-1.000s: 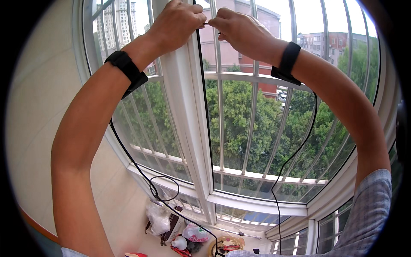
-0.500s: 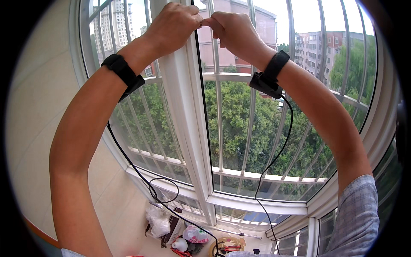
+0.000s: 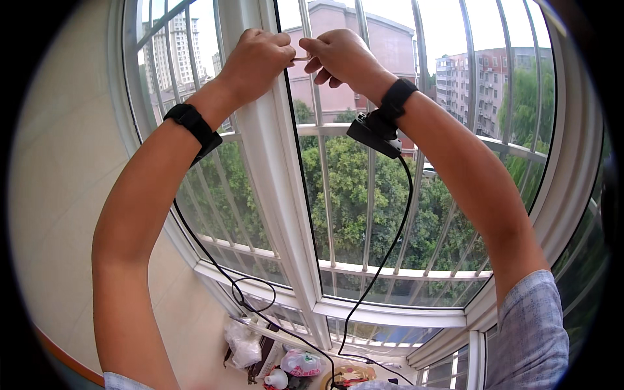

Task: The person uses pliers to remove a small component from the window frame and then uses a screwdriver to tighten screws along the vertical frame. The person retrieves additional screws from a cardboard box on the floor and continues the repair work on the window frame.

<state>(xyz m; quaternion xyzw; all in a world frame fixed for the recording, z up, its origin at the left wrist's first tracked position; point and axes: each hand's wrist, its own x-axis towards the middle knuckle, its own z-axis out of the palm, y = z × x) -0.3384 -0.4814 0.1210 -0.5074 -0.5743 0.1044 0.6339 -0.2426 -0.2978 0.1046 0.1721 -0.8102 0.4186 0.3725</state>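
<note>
At eleven o'clock, the left hand (image 3: 260,62), before a white window post (image 3: 270,162), was curled, pinching a thin rod (image 3: 301,59) at twelve; just past twelve, the right hand (image 3: 339,60) had fingers parted, rod contact indeterminable.

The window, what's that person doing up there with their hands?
A person has both hands raised at the white window post. The left hand seems to pinch a small, thin piece that sticks out toward the right hand. The right hand's fingers are bent close by, but I can't tell if they touch it. Down below, there's a clear plastic bag.
</note>
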